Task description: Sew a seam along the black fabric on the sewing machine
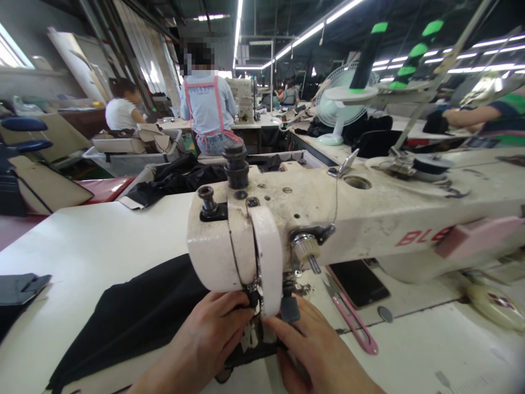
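At bottom centre my left hand point(205, 339) and right hand point(315, 350) meet under the machine head point(233, 241), fingertips pinching a pale patch point(252, 336) onto black cloth point(135, 317) at the needle. I judge this positioning; next calls for holding it flat. Pink snips point(353, 320) lie right on the bench point(94, 241).

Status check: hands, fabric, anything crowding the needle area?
Left hand and right hand both pinching black fabric under the sewing machine head. Pink thread snips lie just right, apart.

Two hands point(205, 342) point(318, 350), one sewing machine point(328, 219)
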Demonstrator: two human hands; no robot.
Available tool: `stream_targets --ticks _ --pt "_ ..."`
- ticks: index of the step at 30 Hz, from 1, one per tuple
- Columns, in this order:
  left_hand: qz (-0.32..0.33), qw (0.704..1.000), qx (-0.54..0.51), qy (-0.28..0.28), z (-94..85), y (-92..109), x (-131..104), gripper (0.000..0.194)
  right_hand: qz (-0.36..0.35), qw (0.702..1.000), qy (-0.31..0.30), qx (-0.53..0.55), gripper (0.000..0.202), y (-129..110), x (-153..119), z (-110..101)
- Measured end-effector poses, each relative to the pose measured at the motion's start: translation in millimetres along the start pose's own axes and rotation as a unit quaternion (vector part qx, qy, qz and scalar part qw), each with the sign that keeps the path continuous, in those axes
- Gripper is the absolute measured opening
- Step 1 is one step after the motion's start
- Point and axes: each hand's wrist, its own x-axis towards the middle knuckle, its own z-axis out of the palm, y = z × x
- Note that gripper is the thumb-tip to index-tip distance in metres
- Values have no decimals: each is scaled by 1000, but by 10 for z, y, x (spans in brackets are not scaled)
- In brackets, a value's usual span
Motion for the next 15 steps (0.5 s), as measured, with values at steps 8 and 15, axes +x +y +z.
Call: stream_targets --ticks 8,15 --pt "13 999 -20 34 96 -43 -32 23 -11 994 -57 -87 46 28 63 74" --pt "3 999 -25 41 119 -62 -60 21 -44 991 -2 -129 34 126 99 121"
